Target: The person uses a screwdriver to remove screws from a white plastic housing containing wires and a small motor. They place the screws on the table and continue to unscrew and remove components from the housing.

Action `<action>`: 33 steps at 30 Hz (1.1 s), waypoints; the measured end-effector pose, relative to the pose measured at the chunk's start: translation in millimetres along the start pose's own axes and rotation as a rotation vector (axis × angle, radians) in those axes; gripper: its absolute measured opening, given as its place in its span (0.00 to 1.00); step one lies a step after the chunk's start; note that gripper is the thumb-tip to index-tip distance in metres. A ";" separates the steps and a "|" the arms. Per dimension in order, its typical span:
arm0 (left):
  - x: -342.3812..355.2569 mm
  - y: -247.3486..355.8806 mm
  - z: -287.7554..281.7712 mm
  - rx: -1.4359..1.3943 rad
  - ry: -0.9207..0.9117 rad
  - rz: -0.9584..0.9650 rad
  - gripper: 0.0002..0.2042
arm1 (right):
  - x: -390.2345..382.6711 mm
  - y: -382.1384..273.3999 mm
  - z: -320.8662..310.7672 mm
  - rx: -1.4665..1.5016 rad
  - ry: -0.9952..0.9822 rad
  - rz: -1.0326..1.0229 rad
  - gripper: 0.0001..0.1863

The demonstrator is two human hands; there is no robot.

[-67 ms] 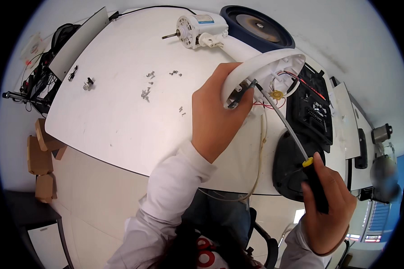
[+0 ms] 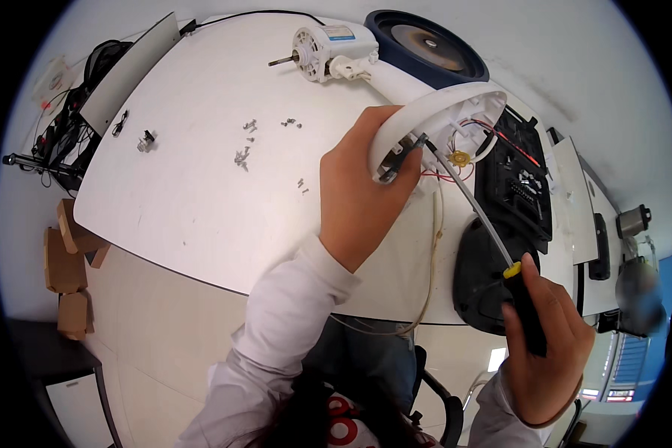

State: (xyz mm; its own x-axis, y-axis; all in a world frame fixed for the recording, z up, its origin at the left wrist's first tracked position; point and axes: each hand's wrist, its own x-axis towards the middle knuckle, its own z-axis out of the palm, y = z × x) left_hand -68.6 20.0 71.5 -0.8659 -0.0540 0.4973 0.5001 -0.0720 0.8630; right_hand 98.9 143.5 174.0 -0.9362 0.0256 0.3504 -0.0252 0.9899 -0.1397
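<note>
Hands first, taken from left to right: the left hand grips the rim of a white plastic fan base housing, tilting it on edge above the worktop, while the right hand is closed around the black handle of a long screwdriver whose tip reaches into the housing's open underside.

On the far left, loose screws lie scattered on the worktop, well apart from the hands. Behind them, a white fan motor with its bare shaft rests near the far edge, beside a dark round grille part. Inside the housing, red and white wires and a small yellow part show. A black oval cover lies just below the screwdriver shaft.

Judging from the freed screws and separated parts, disassembly looks well advanced; the housing's inner fastenings appear to be what is left.
</note>
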 end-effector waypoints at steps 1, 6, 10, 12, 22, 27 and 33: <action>0.3 -0.4 -0.1 -0.016 -0.005 -0.001 0.15 | 1.6 -4.1 -3.9 -0.025 -0.020 -0.013 0.27; 0.9 -3.1 -7.5 -0.041 -0.027 -0.003 0.14 | 1.9 -15.6 -4.0 -0.279 -0.019 -0.115 0.26; 0.9 -5.4 -3.4 -0.035 -0.038 0.015 0.14 | -1.5 -8.7 -1.1 -0.711 0.086 -0.427 0.19; -0.1 -6.1 -3.2 0.007 -0.032 0.027 0.15 | 1.2 -3.8 -1.7 -0.782 0.081 -0.515 0.20; -54.5 15.3 -24.0 0.068 0.250 0.168 0.22 | -5.8 -5.8 -14.4 -0.602 -0.091 -0.339 0.37; -88.5 41.1 -7.7 -0.823 -0.353 -0.563 0.16 | -0.9 -0.9 -18.3 -0.589 -0.102 -0.428 0.30; -62.0 53.0 29.1 -0.972 -0.621 -0.693 0.18 | -6.1 7.1 -19.7 -0.386 -0.013 -0.386 0.25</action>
State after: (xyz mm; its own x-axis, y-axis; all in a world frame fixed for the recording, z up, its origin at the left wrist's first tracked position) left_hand 11.3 48.5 89.0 -0.6737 0.7194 0.1693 -0.4588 -0.5867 0.6673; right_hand 111.3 153.1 189.1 -0.8888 -0.3487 0.2974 -0.2392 0.9065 0.3478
